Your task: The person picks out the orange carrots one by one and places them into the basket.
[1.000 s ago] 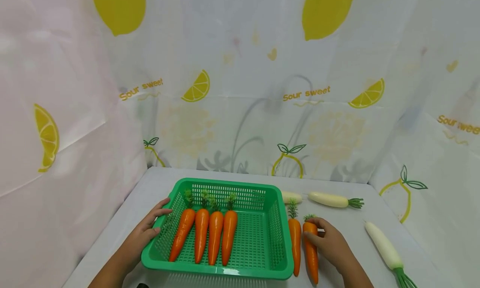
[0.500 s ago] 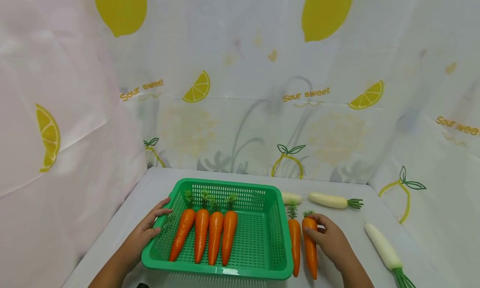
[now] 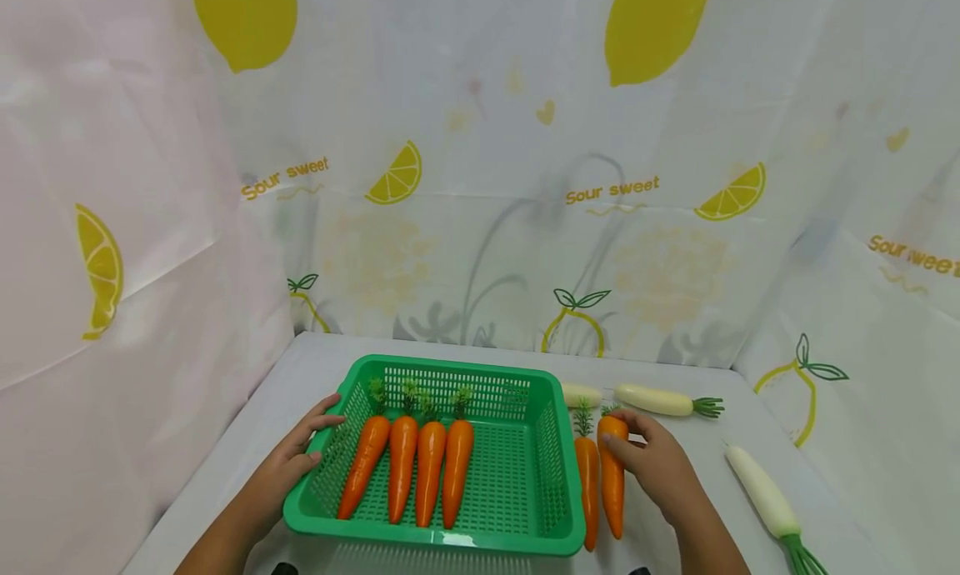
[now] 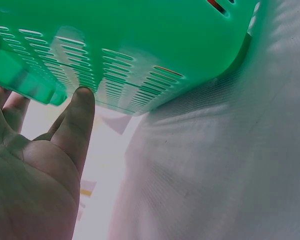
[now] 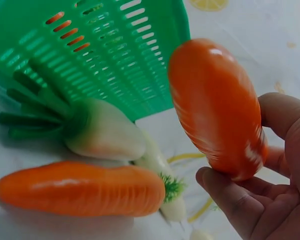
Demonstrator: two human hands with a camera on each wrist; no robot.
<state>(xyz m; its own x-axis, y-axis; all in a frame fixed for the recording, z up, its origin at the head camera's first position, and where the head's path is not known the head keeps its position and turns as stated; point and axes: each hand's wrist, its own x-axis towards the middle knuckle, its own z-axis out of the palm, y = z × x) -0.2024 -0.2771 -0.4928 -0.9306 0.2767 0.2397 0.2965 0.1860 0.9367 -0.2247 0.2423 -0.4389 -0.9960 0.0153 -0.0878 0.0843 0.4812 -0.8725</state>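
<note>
A green plastic basket [image 3: 435, 542] holds several carrots [image 3: 402, 467] side by side in its left half, leafy tops toward the back wall. My left hand [image 3: 288, 458] rests against the basket's left side, fingertips at the rim; in the left wrist view its straight thumb [image 4: 79, 117] touches the slotted outer wall [image 4: 155, 25]. Right of the basket, my right hand [image 3: 660, 462] pinches a carrot [image 3: 613, 475] near its leafy end, fingers and thumb on opposite sides. In the right wrist view this carrot [image 5: 215, 107] is held up, above another carrot [image 5: 85, 190] lying on the table.
A white radish [image 5: 107, 130] lies beside the basket wall. Another white radish [image 3: 656, 398] is at the back right, and one more radish [image 3: 765, 492] lies farther right. Lemon-printed cloth [image 3: 480, 250] closes off the back and sides of the table [image 3: 712, 442].
The carrot in my right hand has moved up and slightly left, toward the basket and the carrot lying beside it. My left hand and the basket stay in place.
</note>
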